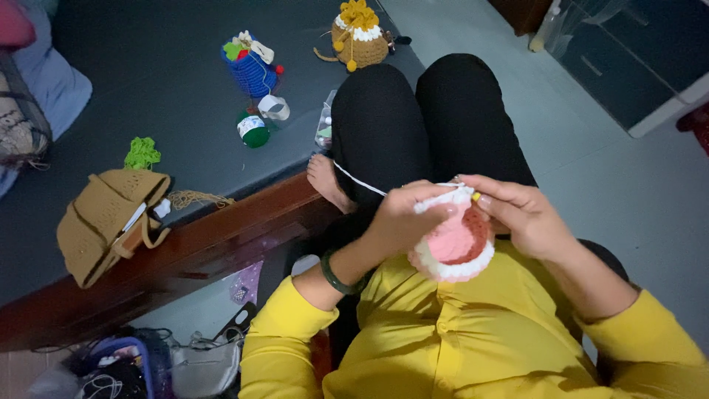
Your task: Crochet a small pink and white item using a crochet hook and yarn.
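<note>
Two hands were seen at work over the lap of a person in a yellow top [473,340] and black trousers [428,118]. A pink crocheted piece [456,244] with a white edge was held between them, just above the knees and close to the chest. The left hand [406,218] was closed around the left side of the piece, fingers curled over its rim. The right hand [521,214] was pinched on a crochet hook [476,196], of which only a yellow tip could be made out, at the top edge of the piece. Both hands were brought together on the work, touching it from either side. A white strand of yarn [358,179] was stretched from the piece across the left thigh toward the bed. A dark green bangle [336,277] was worn on the left wrist.

On the dark bed surface [148,81] to the left, edged by a wooden frame [221,244], several things were laid out well apart from the hands: a brown crocheted bag [103,222], a small tuft of bright green yarn [142,153], a blue crocheted pouch [251,68], a green ball of yarn [253,130], and a tan crocheted pouch with a yellow flower top [358,37]. A bare foot [329,181] was rested against the frame. Pale floor tiles [605,170] were visible to the right.
</note>
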